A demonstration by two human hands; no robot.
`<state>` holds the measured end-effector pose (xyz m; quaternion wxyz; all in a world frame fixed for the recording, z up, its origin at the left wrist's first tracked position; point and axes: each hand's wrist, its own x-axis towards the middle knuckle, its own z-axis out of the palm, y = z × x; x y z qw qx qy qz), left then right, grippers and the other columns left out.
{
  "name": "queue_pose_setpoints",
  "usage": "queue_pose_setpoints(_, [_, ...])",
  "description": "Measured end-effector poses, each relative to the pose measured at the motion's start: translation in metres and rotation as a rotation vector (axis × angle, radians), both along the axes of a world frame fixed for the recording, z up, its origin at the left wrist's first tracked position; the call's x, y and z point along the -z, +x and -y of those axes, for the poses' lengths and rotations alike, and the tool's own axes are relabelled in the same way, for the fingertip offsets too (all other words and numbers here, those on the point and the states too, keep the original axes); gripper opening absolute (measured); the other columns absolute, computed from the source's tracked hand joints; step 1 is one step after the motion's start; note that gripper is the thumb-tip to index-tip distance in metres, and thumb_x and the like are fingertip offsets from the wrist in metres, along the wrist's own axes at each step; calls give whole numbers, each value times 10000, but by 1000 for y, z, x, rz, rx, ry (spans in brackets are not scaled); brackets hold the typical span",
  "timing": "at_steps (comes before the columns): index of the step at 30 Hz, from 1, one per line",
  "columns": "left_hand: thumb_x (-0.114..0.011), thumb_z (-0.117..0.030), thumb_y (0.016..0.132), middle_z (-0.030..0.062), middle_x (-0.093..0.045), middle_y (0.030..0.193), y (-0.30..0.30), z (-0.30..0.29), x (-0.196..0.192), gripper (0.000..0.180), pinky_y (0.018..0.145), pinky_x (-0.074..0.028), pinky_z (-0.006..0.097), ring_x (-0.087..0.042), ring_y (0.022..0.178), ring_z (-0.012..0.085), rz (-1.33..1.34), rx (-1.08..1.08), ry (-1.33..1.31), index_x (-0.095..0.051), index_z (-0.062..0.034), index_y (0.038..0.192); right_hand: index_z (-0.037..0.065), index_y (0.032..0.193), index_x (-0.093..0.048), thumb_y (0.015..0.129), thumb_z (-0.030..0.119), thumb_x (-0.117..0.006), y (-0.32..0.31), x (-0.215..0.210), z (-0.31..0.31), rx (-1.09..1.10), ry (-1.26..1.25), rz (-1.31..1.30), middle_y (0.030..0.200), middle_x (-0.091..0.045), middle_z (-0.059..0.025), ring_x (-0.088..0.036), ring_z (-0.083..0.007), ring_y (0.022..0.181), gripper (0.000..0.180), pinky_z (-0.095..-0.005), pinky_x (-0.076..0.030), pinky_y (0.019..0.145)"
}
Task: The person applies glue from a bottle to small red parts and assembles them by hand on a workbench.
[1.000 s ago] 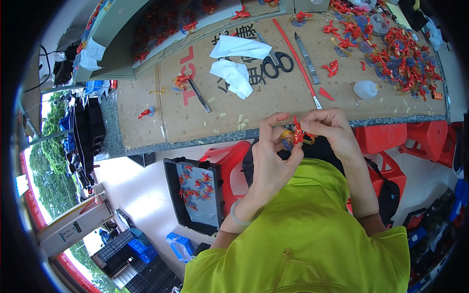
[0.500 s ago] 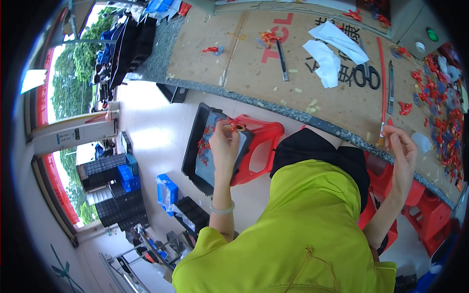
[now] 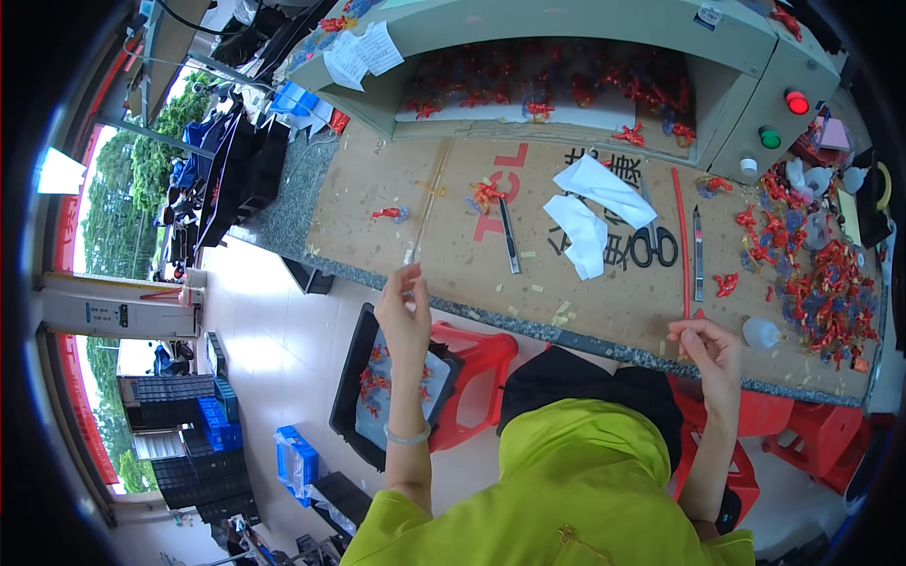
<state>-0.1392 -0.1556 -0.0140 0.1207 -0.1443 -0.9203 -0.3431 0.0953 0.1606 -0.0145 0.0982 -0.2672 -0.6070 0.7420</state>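
My left hand is over the table's front edge, beyond the black tray. Its fingers are loosely bent and apart, with nothing visible in them. Small red-and-clear plastic pieces lie on the tray's grey lining. Farther in on the cardboard, a single red-and-clear piece is nearest to that hand. At the right, my right hand hovers by the table edge, fingers half bent and apart, seemingly without anything. A thin red stick and silver tweezers lie just beyond it.
Dark tweezers, white cloth pieces and black scissors lie on the cardboard. A large heap of red pieces covers the right end. Behind stands a grey-green machine with pieces inside. A red stool supports the tray.
My left hand has let go of the red piece it held over the tray and moved up to the table edge. The view has shifted, showing more of the machine.
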Motion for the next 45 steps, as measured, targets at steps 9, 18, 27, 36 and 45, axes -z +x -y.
queue_pose_setpoints(9, [-566,-3,774,203,-658,843,-214,-176,22,183,694,-517,388,-648,745,335,-315,420,115,-645,20,938,-34,974,-674,909,88,-593,2,-13,24,-80,-21,-8,875,-676,-63,-579,-81,767,160,-212,-444,688])
queue_pose_setpoints(18, [-546,26,855,119,-666,846,-70,-153,-19,157,668,-523,285,-664,754,186,-291,183,653,-595,33,1004,-44,940,-653,887,93,-613,22,-2,24,-23,27,43,847,-628,-70,-518,-94,719,152,-215,-417,678])
queue_pose_setpoints(27, [-577,-25,813,135,-653,802,74,186,159,157,625,-500,334,-626,647,218,42,-738,49,-604,19,962,-69,936,-640,878,65,-615,-12,-18,49,-461,52,-21,907,-593,-101,-576,-140,786,148,-231,-454,728])
queue_pose_setpoints(36, [-702,-61,704,176,-556,1063,18,206,241,403,814,-491,395,-600,922,313,282,-489,-146,-602,-88,1093,-74,948,-643,862,18,-613,-19,-8,94,-596,92,-3,918,-604,-99,-589,-149,821,130,-235,-457,765])
queue_pose_setpoints(45, [-649,73,669,137,-625,894,32,242,261,386,725,-491,372,-610,785,274,115,-504,-49,-625,-62,1030,-69,958,-646,868,-2,-588,-4,23,115,-598,42,38,904,-618,-96,-598,-136,823,126,-229,-458,760])
